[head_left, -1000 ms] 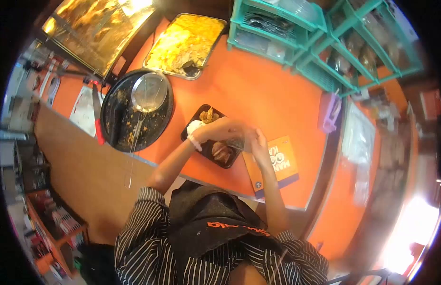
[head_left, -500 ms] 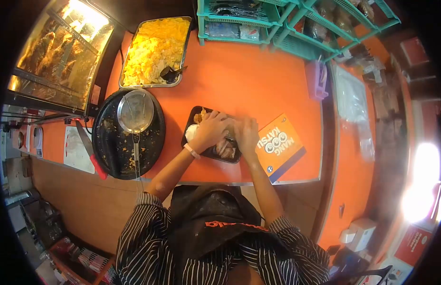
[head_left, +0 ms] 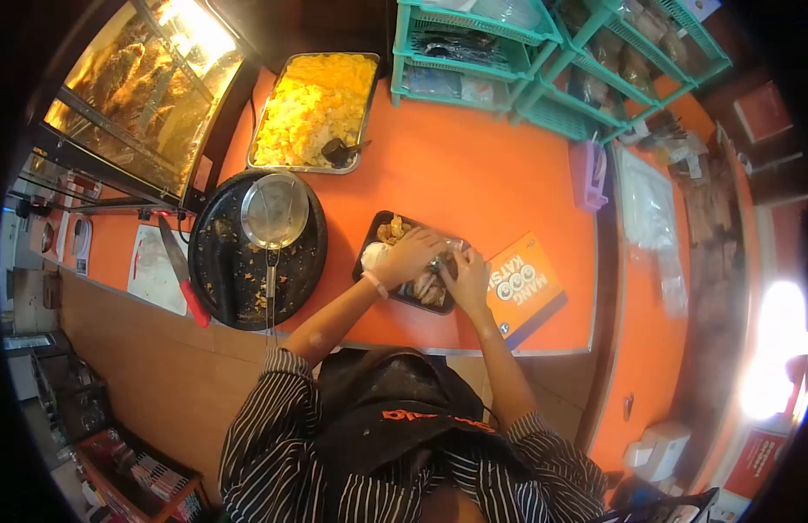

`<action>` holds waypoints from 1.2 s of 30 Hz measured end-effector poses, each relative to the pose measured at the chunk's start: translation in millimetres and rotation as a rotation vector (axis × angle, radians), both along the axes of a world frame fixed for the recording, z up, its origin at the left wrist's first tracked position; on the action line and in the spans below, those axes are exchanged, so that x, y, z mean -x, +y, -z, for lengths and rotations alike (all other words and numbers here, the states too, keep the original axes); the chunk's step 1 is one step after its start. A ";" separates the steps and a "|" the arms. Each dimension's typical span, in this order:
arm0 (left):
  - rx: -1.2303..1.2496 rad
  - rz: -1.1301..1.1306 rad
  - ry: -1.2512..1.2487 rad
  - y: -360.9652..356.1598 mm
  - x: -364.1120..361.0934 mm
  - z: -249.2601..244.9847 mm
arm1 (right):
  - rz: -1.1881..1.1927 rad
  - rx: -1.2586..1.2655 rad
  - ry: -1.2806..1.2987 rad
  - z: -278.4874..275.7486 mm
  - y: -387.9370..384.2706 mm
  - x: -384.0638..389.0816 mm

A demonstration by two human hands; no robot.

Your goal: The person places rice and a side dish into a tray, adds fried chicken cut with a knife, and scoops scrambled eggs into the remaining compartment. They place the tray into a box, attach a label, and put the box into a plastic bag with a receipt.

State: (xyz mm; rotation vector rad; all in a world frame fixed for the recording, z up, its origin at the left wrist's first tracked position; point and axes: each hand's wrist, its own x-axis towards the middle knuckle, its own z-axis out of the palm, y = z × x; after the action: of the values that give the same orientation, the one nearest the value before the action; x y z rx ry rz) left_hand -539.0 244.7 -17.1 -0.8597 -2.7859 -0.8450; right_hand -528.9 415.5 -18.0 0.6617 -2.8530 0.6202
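A black food tray (head_left: 365, 277) sits on the orange counter between my hands. It holds fried pieces (head_left: 392, 230) at the far left, a white rounded portion (head_left: 375, 254) at the left and sliced meat (head_left: 428, 289) at the near right. My left hand (head_left: 410, 259) lies across the tray's middle with its fingers stretched toward the right. At the tray's right side, my right hand (head_left: 467, 281) bends its fingers around something small and shiny, perhaps clear plastic. What it is stays partly hidden by the fingers.
A printed orange box (head_left: 527, 283) lies to the right of the tray. On the left are a round black pan (head_left: 208, 288) with a strainer (head_left: 275, 209) over it and a red-handled knife (head_left: 193, 301). Behind stand a metal tray of yellow food (head_left: 312, 105) and green racks (head_left: 473, 52).
The head view has shifted, so the counter appears lower and further right. My right hand's fingers have gone from blurred and extended to bent at the tray's right side.
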 end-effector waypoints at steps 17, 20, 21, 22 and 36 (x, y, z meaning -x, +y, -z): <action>0.199 0.260 0.064 117.2 -61.4 -0.8 | 0.895 1.023 -0.550 76.5 184.1 -79.8; 0.292 0.366 -0.010 154.1 -45.7 30.5 | 0.869 1.086 -0.473 88.1 179.6 -75.6; 0.294 0.371 -0.011 160.2 -42.4 35.7 | 0.873 1.089 -0.472 93.9 178.0 -74.8; 0.330 0.386 0.020 164.2 -38.3 40.4 | 1.002 0.976 -0.470 99.4 176.5 -72.6; -0.385 0.132 0.199 180.7 12.1 -30.2 | 0.647 1.083 -0.135 3.6 188.5 -74.1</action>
State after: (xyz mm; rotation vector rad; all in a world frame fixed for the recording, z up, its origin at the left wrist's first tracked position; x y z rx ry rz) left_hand -551.1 425.4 13.1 -0.9984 -2.3098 -1.1920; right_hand -454.8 603.9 -21.6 -0.4538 -2.0762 1.8116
